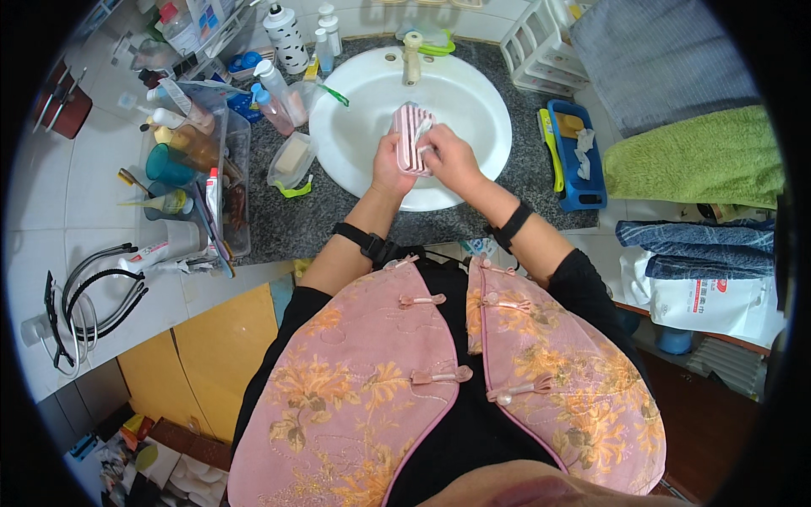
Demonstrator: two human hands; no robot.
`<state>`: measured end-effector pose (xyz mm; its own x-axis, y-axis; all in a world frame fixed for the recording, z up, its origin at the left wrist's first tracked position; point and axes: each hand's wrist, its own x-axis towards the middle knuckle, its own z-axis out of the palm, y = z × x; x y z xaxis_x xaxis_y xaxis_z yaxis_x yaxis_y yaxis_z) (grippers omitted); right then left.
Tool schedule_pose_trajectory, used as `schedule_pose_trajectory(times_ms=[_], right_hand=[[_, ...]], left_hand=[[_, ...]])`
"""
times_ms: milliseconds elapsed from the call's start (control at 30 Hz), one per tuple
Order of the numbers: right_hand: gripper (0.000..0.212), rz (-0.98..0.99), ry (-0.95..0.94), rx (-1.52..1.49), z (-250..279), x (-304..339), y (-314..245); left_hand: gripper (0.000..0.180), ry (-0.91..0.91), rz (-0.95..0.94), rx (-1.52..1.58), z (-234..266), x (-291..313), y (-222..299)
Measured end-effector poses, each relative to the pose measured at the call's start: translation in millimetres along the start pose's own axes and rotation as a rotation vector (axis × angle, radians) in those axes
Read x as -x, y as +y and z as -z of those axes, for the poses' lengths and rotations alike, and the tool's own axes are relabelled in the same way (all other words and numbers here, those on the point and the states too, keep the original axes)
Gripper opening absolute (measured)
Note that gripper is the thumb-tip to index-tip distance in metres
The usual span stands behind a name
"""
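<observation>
Over the white sink basin (346,127), my left hand (391,171) grips a pink slatted soap dish (405,122) by its left side and lower end. The slats run lengthwise, with dark gaps between them. My right hand (453,157) is closed on a crumpled white tissue (421,129) and presses it against the right side of the slats. Part of the tissue is hidden behind my fingers. The beige tap (411,61) stands just beyond the soap dish, at the back of the basin.
A clear soap box (279,175) with a pale bar sits left of the basin, near pump bottles (275,108) and a crowded clear bin (239,139). On the right are a blue tray (581,196), a green-handled brush (553,152) and hanging towels (701,160).
</observation>
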<state>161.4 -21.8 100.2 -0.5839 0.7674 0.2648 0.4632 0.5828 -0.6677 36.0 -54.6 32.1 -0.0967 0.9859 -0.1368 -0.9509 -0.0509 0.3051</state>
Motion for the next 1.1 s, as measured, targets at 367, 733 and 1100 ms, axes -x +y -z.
schedule_pose_trajectory(times_ms=[367,733,1100], right_hand=[[0.016,-0.286,0.138,-0.525,31.0,-44.3,33.8],[0.019,0.030,0.085,0.001,14.1,-19.6,24.5],[0.020,-0.402,0.043,-0.784,57.7,-48.5,64.9]], left_hand=[[0.047,-0.123,0.081,0.040,-21.7,2.8,6.6],[0.037,0.110,0.135,-0.006,-22.7,-12.3,-21.4],[0.040,0.084,0.099,-0.232,-26.9,-18.6,-27.8]])
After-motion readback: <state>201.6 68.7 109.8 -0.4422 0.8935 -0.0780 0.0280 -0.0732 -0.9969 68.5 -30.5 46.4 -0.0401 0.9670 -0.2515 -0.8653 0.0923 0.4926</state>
